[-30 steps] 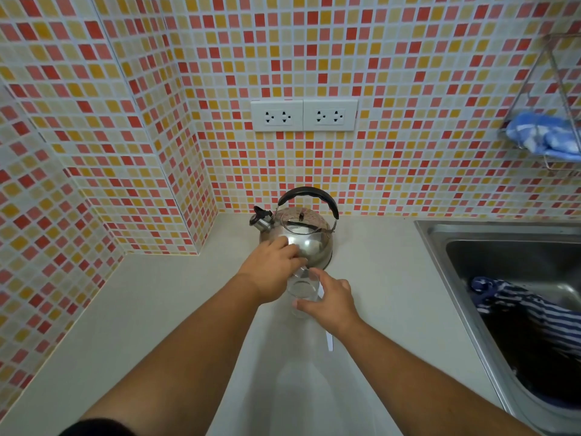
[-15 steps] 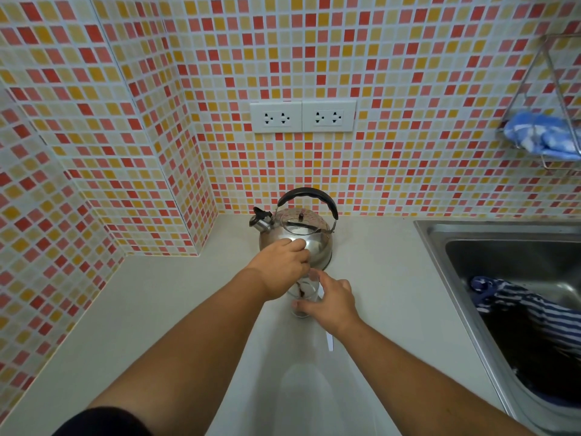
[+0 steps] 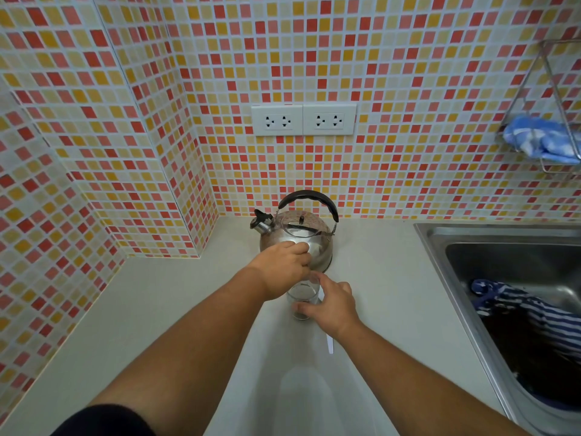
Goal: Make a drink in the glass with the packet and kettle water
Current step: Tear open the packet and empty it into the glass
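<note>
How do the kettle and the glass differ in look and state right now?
The kettle is shiny, opaque metal with a black handle and spout; the glass is clear and handleless. The kettle stands untouched against the tiled wall; the glass is held by the right hand, with the left hand above its rim. Both stand upright on the counter.

The scene is brightly and evenly lit, with soft light that seems to fall from above and behind the camera. A pale glare patch spreads over the counter (image 3: pixel 301 398) at the lower centre of the frame. Shadows are faint and short. The steel kettle (image 3: pixel 298 237) at centre carries small bright reflections on its dome. The sink (image 3: pixel 490 247) at the right edge falls to deep shadow in its basin. Wide-angle distortion bends the tile wall (image 3: pixel 94 121) lines at the upper left and stretches the lower corners. Focus is sharp at centre; the striped cloth (image 3: pixel 531 313) looks slightly smeared.
</note>
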